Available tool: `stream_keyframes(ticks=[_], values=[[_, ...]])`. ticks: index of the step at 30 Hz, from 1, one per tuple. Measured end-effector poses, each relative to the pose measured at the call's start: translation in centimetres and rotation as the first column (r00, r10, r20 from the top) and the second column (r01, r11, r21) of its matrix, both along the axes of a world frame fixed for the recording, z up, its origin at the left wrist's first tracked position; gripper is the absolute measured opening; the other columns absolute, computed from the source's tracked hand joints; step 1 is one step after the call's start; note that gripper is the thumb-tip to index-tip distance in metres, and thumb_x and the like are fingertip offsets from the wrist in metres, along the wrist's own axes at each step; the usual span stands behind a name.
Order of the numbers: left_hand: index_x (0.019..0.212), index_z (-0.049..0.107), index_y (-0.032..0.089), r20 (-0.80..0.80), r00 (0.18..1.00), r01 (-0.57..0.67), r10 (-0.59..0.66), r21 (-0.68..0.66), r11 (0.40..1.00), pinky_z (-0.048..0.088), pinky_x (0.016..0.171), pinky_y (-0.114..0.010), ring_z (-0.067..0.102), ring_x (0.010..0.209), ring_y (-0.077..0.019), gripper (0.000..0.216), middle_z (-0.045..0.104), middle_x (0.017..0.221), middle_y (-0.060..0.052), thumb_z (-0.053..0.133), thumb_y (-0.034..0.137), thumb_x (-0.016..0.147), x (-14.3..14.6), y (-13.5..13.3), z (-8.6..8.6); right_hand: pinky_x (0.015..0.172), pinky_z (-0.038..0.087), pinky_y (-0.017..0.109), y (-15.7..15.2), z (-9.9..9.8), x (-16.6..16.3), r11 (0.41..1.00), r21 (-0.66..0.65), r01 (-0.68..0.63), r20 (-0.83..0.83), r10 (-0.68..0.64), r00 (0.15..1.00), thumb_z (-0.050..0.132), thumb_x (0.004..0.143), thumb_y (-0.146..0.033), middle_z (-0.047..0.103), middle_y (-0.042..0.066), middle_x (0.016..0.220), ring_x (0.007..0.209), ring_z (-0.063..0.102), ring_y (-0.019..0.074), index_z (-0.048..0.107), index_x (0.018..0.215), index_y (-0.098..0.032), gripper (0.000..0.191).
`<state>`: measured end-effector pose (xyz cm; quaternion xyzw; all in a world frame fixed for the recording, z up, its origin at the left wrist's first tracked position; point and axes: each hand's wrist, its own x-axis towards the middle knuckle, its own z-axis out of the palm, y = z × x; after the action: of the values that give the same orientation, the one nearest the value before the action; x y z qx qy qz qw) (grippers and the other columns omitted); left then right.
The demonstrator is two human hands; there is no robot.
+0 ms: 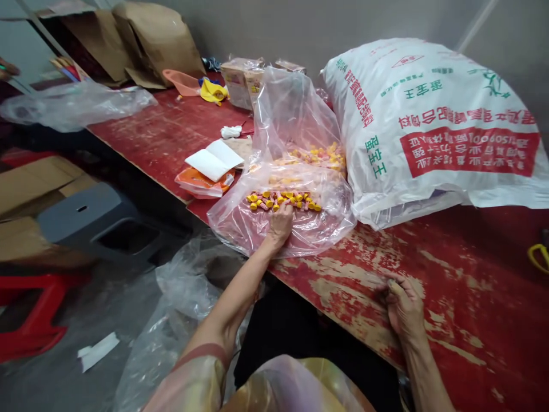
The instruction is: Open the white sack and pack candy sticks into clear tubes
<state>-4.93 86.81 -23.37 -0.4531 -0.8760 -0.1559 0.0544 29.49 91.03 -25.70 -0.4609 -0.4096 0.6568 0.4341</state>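
Observation:
My left hand [279, 223] reaches forward into the mouth of a clear plastic bag [295, 131] lying on the worn red table [450, 286]. Its fingers curl over a small heap of yellow and pink pieces [283, 201] just inside the bag. More of the same pieces [319, 155] lie deeper in the bag. My right hand [403, 306] rests on the bare table near its front edge, fingers bent and pinched together on something too small to make out.
A big white printed sack [437, 126] lies right of the clear bag. A white notebook on orange packets [212, 166], brown paper bags [150, 40], a pink scoop [182, 82] sit further back. Grey stool [98, 220], red stool [34, 315], cardboard and loose plastic stand left.

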Motion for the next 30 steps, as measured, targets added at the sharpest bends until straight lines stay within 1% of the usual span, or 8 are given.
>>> stream_keyframes(ticks=[4, 7, 10, 13, 17, 21, 26, 30], values=[[0.082, 0.063, 0.015, 0.356, 0.926, -0.027, -0.125, 0.393, 0.919, 0.048, 0.067, -0.026, 0.062, 0.07, -0.0161, 0.016, 0.066, 0.074, -0.006, 0.047, 0.012, 0.082, 2.9, -2.6, 1.3, 0.053, 0.046, 0.02, -0.4, 0.6, -0.4, 0.999, -0.004, -0.046, -0.012, 0.046, 0.999, 0.075, 0.065, -0.035, 0.06, 0.0, 0.083, 0.064, 0.058, 0.0105, 0.064, 0.088, -0.019, 0.03], [0.083, 0.062, 0.016, 0.767, 0.531, -0.085, -0.359, 0.47, 0.878, 0.044, 0.05, -0.021, 0.053, 0.046, -0.0101, 0.013, 0.058, 0.055, 0.003, 0.053, 0.022, 0.077, 7.2, -4.8, 2.2, 0.063, 0.05, 0.023, -1.0, 1.1, -1.2, 0.993, 0.034, -0.109, -0.024, 0.11, 0.994, 0.073, 0.068, -0.036, 0.061, 0.001, 0.089, 0.068, 0.058, 0.0109, 0.063, 0.088, -0.02, 0.027], [0.08, 0.061, 0.015, 0.911, 0.115, -0.04, -0.396, 0.402, 0.915, 0.04, 0.043, -0.019, 0.048, 0.039, -0.0078, 0.016, 0.056, 0.05, 0.005, 0.057, 0.026, 0.07, 11.3, -5.9, 2.3, 0.07, 0.051, 0.028, -1.4, 1.5, -1.6, 0.978, 0.12, -0.168, 0.028, 0.166, 0.986, 0.07, 0.071, -0.039, 0.062, 0.003, 0.093, 0.074, 0.059, 0.0137, 0.063, 0.091, -0.021, 0.028], [0.079, 0.06, 0.015, 0.926, -0.016, -0.003, -0.378, 0.378, 0.926, 0.038, 0.04, -0.018, 0.047, 0.038, -0.0074, 0.016, 0.054, 0.048, 0.005, 0.055, 0.025, 0.067, 14.0, -5.7, 2.0, 0.077, 0.051, 0.03, -1.9, 2.1, -1.1, 0.937, 0.179, -0.301, 0.161, 0.273, 0.948, 0.068, 0.075, -0.04, 0.063, 0.004, 0.097, 0.082, 0.061, 0.0163, 0.062, 0.099, -0.022, 0.031], [0.076, 0.057, 0.016, 0.905, -0.002, -0.025, -0.425, 0.425, 0.905, 0.039, 0.04, -0.018, 0.05, 0.04, -0.0074, 0.011, 0.057, 0.056, 0.005, 0.057, 0.022, 0.067, 16.2, -5.3, 1.1, 0.082, 0.05, 0.031, -3.1, 3.1, -0.6, 0.841, 0.18, -0.51, 0.323, 0.439, 0.838, 0.065, 0.081, -0.038, 0.064, 0.004, 0.104, 0.092, 0.061, 0.0185, 0.061, 0.106, -0.023, 0.03], [0.079, 0.06, 0.016, 0.914, 0.069, -0.057, -0.4, 0.404, 0.913, 0.041, 0.044, -0.021, 0.052, 0.044, -0.0099, 0.009, 0.058, 0.057, 0.003, 0.056, 0.02, 0.073, 18.2, -5.6, 0.0, 0.083, 0.049, 0.033, -4.2, 3.6, -1.2, 0.754, 0.333, -0.566, 0.53, 0.346, 0.774, 0.059, 0.084, -0.036, 0.064, 0.006, 0.103, 0.094, 0.061, 0.0205, 0.063, 0.104, -0.021, 0.025], [0.077, 0.066, 0.018, 0.75, 0.467, 0.198, -0.468, 0.428, 0.882, 0.047, 0.068, -0.026, 0.062, 0.071, -0.0162, 0.011, 0.066, 0.073, -0.003, 0.056, 0.013, 0.076, 19.5, -5.2, 0.0, 0.079, 0.049, 0.032, -3.3, 4.6, 0.6, 0.644, 0.371, -0.669, 0.703, 0.276, 0.655, 0.053, 0.089, -0.037, 0.063, 0.007, 0.099, 0.091, 0.06, 0.0197, 0.062, 0.103, -0.021, 0.023], [0.08, 0.063, 0.018, 0.556, 0.693, 0.415, -0.459, 0.213, 0.884, 0.045, 0.065, -0.028, 0.06, 0.071, -0.0184, 0.012, 0.065, 0.082, -0.006, 0.054, 0.011, 0.077, 19.7, -4.7, 0.1, 0.064, 0.047, 0.029, -1.2, 5.1, 3.4, 0.505, 0.268, -0.821, 0.893, 0.19, 0.408, 0.044, 0.092, -0.036, 0.059, 0.006, 0.086, 0.072, 0.058, 0.0174, 0.06, 0.087, -0.022, 0.022]])
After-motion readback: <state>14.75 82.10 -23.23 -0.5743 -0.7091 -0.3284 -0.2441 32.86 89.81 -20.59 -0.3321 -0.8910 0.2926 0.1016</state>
